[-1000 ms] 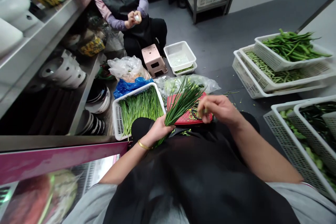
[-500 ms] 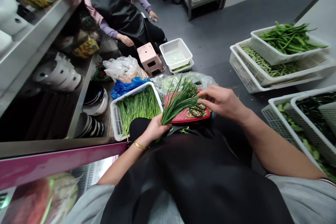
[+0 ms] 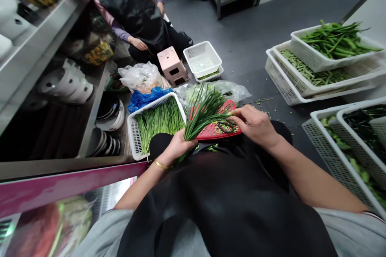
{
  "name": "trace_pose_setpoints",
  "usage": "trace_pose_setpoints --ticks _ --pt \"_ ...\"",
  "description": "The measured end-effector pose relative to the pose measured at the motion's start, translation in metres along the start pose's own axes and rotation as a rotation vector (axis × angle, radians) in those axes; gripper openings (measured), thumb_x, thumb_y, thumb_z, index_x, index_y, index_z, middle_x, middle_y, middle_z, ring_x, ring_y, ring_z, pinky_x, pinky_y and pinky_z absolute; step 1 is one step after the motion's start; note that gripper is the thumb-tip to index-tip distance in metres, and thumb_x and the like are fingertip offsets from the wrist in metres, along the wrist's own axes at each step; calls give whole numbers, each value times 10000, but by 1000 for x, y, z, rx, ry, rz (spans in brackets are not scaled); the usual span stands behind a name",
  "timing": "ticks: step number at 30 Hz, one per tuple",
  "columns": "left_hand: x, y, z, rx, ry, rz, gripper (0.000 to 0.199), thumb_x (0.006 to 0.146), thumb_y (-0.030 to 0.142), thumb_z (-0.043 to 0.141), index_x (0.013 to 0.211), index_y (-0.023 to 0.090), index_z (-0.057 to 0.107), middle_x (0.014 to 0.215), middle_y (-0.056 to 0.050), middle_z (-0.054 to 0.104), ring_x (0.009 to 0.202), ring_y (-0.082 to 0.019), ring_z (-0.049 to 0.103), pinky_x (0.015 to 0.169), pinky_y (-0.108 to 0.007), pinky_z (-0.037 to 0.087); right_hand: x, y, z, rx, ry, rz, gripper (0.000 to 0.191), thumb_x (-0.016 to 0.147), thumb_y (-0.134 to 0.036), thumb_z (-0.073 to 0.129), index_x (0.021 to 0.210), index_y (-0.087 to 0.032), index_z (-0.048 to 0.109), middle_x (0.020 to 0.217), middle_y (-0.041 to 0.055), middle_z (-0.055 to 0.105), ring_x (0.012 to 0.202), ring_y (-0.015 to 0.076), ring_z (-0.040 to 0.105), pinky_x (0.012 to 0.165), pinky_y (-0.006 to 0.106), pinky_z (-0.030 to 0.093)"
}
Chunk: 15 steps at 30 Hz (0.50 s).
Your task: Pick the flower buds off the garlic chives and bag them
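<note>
My left hand is wrapped round the lower ends of a bunch of green chives, whose tips fan out up and to the right. With thumb and fingertips pinched together, my right hand is at the tips of a few stalks on the bunch's right side. Below the bunch lies a red tray strewn with small green and pale bits, and black-handled scissors rest on it. To the left, a white basket holds many more chives laid lengthwise.
Beyond the tray are plastic bags, a pink stool and white baskets. A co-worker sits behind the stool. Stacked vegetable baskets stand at right, with more baskets nearer. Metal shelving lines the left.
My right hand has moved slightly down, its fingers now pinched at the chive tips. The bunch's tips spread wider to the right. The co-worker's far hand has drawn back toward the body.
</note>
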State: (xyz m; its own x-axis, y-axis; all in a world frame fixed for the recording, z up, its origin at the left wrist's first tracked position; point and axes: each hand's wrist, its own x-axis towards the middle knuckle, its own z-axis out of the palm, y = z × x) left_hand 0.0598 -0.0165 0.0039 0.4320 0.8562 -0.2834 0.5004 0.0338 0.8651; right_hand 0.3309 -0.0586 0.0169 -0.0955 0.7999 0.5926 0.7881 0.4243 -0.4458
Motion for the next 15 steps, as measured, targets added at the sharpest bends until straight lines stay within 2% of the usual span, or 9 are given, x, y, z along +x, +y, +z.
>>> trace_pose_setpoints --ticks 2,4,6,9,12,14,15 --pt "-1 -1 -1 7 0 0 144 660 198 690 752 134 600 658 7 627 719 -168 614 689 -268 514 2 0 0 10 -4 35 162 893 -261 563 764 -182 622 736 67 667 668 173 615 620 300 489" --pt "-2 -1 -1 20 20 7 138 669 196 681 765 133 604 670 4 634 742 -172 619 702 -269 515 5 -3 -1 133 -12 134 162 864 -270 583 728 -185 604 715 53 649 630 154 586 595 292 473" --pt "-3 -1 -1 33 37 16 134 677 194 672 777 133 608 693 -1 646 769 -177 625 722 -274 518 10 -9 1 373 -31 300 176 836 -308 611 711 -188 581 643 20 605 554 125 534 542 274 450" --pt "-3 0 2 55 51 28 124 681 178 658 786 133 609 732 -6 663 779 -176 626 738 -282 520 17 -18 10 849 -49 599 303 771 -449 687 697 -195 538 532 -39 502 448 88 448 450 242 407" --pt "-3 2 5 77 38 48 122 677 159 650 790 130 614 771 -10 676 763 -170 625 737 -281 519 24 -15 19 1218 85 800 449 638 -548 784 675 -201 503 526 -67 450 423 61 405 416 216 400" --pt "-3 3 5 73 17 67 140 680 156 653 815 128 628 792 -15 685 779 -174 631 748 -280 520 25 -5 15 1320 240 817 489 584 -544 826 648 -202 483 532 -76 430 423 47 386 413 197 400" --pt "-4 3 4 64 12 73 152 685 156 654 833 127 635 797 -18 690 795 -179 635 758 -281 521 25 1 10 1329 284 781 490 591 -545 825 631 -202 478 531 -76 427 421 45 382 412 193 399"
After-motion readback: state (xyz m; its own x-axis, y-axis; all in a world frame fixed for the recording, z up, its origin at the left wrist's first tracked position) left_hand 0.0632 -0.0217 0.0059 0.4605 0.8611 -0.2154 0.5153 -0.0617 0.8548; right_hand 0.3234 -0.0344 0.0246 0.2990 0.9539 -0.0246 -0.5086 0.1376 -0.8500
